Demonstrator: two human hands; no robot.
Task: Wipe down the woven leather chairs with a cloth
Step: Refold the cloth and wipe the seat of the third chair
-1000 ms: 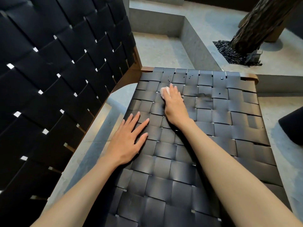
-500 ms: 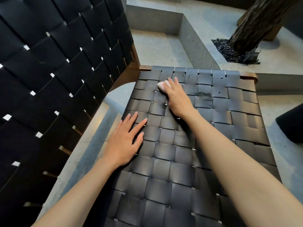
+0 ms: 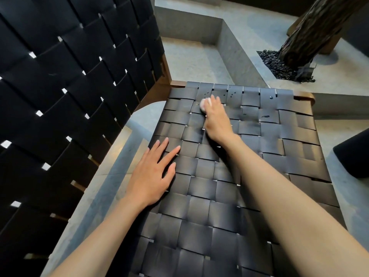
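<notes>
Cloth [image 3: 204, 104] gripped in right hand [image 3: 217, 123] on woven chair seat [image 3: 201, 208]; left hand [image 3: 151, 176] flat, fingers spread.

Grey concrete floor [image 3: 191, 62] with a stepped ledge [image 3: 237, 50], tree trunk [image 3: 311, 31] in black pebbles [image 3: 279, 67].

The scene is lit dimly and softly, with daylight seen beyond the far edge of the woven seat [image 3: 249, 176], where the concrete floor [image 3: 199, 62] is rendered palest. A dull sheen is carried by the seat's straps. The backrest [image 3: 69, 96] left of the seat is left almost black, and bright specks are shown through its gaps. Near the seat's far edge, the right hand [image 3: 216, 120] and the white cloth [image 3: 204, 103] are smeared by motion blur, and a soft shadow is cast beneath the wrist. Straight lines are bowed at the frame's edges.
</notes>
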